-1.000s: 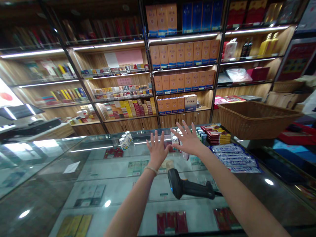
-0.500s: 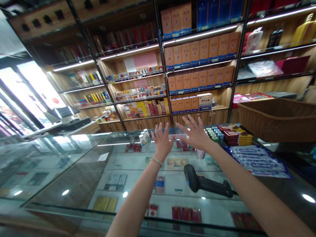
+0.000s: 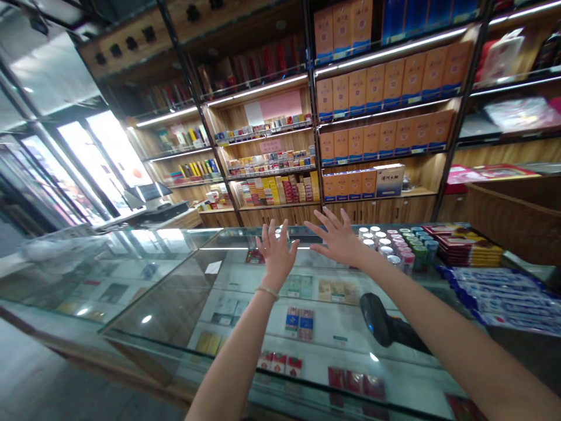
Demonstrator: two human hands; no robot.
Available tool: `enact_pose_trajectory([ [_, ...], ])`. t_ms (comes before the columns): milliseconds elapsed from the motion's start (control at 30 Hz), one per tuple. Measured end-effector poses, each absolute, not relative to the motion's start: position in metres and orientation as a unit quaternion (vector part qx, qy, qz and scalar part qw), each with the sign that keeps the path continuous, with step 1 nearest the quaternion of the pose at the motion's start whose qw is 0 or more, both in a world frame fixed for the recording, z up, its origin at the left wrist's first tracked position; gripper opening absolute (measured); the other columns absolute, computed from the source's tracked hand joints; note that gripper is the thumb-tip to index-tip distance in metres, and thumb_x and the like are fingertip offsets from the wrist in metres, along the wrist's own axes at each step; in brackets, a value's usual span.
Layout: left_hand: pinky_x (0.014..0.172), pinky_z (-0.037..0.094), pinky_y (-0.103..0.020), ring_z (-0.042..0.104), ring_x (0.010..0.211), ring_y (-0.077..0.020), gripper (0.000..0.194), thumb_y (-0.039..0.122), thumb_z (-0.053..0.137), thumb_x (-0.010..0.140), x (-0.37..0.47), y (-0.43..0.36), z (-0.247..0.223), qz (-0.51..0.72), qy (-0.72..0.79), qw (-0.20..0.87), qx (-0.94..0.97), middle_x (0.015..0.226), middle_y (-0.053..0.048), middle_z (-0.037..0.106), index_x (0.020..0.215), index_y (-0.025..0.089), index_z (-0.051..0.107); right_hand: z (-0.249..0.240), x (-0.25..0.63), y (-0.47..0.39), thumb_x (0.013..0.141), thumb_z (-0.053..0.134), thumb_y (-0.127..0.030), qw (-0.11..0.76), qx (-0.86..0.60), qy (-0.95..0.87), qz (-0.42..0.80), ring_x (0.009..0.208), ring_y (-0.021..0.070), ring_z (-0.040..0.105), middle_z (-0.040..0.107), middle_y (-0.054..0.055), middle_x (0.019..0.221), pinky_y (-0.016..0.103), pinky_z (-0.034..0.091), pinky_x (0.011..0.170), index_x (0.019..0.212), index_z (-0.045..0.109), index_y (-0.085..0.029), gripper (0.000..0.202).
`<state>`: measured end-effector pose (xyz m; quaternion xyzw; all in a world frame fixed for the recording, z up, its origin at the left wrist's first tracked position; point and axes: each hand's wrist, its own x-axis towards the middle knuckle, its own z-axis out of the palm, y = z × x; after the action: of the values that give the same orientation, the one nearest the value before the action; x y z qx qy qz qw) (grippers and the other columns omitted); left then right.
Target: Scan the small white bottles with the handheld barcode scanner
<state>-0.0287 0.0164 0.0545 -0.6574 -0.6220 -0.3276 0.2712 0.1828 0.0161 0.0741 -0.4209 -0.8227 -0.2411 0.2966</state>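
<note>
**A:** Capped jars [image 3: 388, 245]: where do they stand, and is either hand on them?

**B:** They stand in a cluster at the far edge of the glass counter [image 3: 175, 292], toward its right end. Neither hand touches them. The right hand [image 3: 339, 240] hovers just to their left with its palm down and fingers spread wide. The left hand [image 3: 276, 251] is beside it, raised with its fingers fanned open. Both are empty and close on nothing.

**A:** What else is on the counter?

**B:** A black handheld scanner [image 3: 377, 313] lies under the right forearm, nearer the front edge. A stack of red and yellow boxes [image 3: 468, 248] sits to the right of the jars, with blue packets [image 3: 495, 292] in a row in front of it. A wicker basket [image 3: 512, 216] is at the right end.

**A:** What stage does this look like?

**B:** I'd call it a reach with nothing grasped, both hands held above the glass. To take hold of a jar, the right hand would have to shift right, come down, and close its fingers around one lid without knocking the jars next to it.
</note>
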Motion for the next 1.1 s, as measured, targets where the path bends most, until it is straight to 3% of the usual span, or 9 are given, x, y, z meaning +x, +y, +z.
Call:
enact_pose_trajectory([
  [267,0.124,0.014,-0.058,0.029,0.151,-0.0340,0.054,0.048,0.054,0.096,-0.077,0.040,0.038,-0.354,-0.602,0.292,-0.653,0.160,-0.013,0.041,0.147,0.028,0.053,0.075,0.150,0.033,0.101,0.044,-0.056,0.298,-0.423,-0.822,-0.238,0.154,0.0314,0.020,0.032,0.012,0.166,0.060,0.007,0.121,0.153,0.043,-0.032,0.058],
  [633,0.123,0.020,-0.056,0.040,0.144,-0.0330,0.043,0.043,0.055,0.095,-0.101,0.069,0.005,-0.374,-0.610,0.265,-0.646,0.152,-0.011,0.052,0.134,0.026,0.063,0.053,0.122,0.062,0.102,0.041,-0.055,0.262,-0.417,-0.844,-0.215,0.154,0.0299,0.021,0.034,0.011,0.165,0.060,0.007,0.122,0.150,0.048,-0.029,0.055],
  [1100,0.119,0.026,-0.060,0.036,0.145,-0.0364,0.061,0.045,0.070,0.084,-0.105,0.081,-0.016,-0.312,-0.673,0.222,-0.633,0.158,-0.016,0.043,0.140,0.022,0.059,0.038,0.076,0.113,0.099,0.050,-0.045,0.170,-0.435,-0.870,-0.158,0.156,0.0326,0.017,0.028,0.011,0.168,0.066,0.008,0.121,0.153,0.043,-0.032,0.056],
])
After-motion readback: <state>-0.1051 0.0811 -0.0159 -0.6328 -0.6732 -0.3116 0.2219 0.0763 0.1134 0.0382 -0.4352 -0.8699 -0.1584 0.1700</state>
